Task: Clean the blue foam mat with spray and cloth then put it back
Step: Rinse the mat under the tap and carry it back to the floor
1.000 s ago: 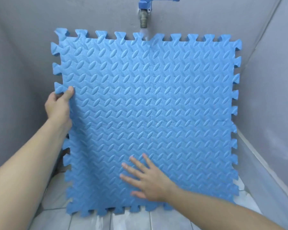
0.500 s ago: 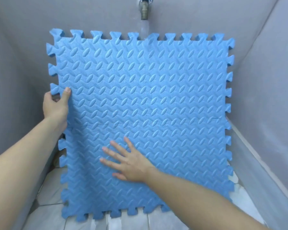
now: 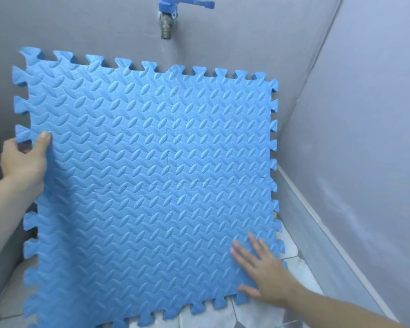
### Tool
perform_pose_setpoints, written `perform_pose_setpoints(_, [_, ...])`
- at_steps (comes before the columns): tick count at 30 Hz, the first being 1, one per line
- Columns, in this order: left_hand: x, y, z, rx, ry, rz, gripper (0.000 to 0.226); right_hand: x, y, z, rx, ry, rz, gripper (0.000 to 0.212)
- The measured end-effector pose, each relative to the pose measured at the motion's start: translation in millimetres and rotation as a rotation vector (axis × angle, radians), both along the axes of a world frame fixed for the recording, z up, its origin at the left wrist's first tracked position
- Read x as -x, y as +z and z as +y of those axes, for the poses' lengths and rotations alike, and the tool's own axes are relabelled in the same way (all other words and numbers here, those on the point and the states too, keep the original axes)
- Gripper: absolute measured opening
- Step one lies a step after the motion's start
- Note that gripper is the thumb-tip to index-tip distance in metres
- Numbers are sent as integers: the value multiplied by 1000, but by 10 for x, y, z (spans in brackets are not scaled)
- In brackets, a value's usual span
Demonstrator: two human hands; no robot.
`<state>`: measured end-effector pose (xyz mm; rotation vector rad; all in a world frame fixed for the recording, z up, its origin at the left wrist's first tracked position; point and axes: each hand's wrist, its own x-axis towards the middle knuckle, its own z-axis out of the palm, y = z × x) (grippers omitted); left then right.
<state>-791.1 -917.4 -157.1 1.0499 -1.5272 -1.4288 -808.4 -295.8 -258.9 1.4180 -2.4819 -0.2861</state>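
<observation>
The blue foam mat [image 3: 149,176], made of interlocked textured tiles with toothed edges, stands upright against the grey back wall below a tap. My left hand [image 3: 23,160] grips its left edge, thumb on the front face and fingers behind a tooth. My right hand [image 3: 260,268] lies flat with fingers spread on the mat's lower right corner. No spray bottle or cloth is in sight.
A metal tap with a blue lever handle [image 3: 169,18] sticks out of the back wall above the mat; no water stream shows clearly. A grey side wall [image 3: 365,138] with a pale skirting closes the right. Wet light floor tiles [image 3: 294,268] lie below.
My right hand slid across the mat from its lower middle to the lower right corner. The mat has dropped lower below the tap and its left side tilts toward me.
</observation>
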Motion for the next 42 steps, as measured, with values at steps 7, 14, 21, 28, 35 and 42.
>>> perform_pose_setpoints(7, [-272,726,781,28,44,-6,65,1000,678,-342,181,-58,83,62])
perform_pose_setpoints(14, [-303,790,1418,62,-50,-44,40,1157,1666,-1824,825,-507,-269,70])
perform_pose_setpoints(21, [-274,812,1481,15,-55,-18,43,878,1981,-2548,671,-155,-149,82])
perform_pose_setpoints(28, [-232,815,1477,1,-50,-5,46,1308,3426,-2514,838,-271,319,96])
perform_pose_setpoints(35, [-235,764,1458,15,-49,-31,45,1488,3529,-2450,724,-407,114,112])
perform_pose_setpoints(42, [-264,763,1489,25,-30,-56,49,1466,3567,-2187,680,-342,-200,102])
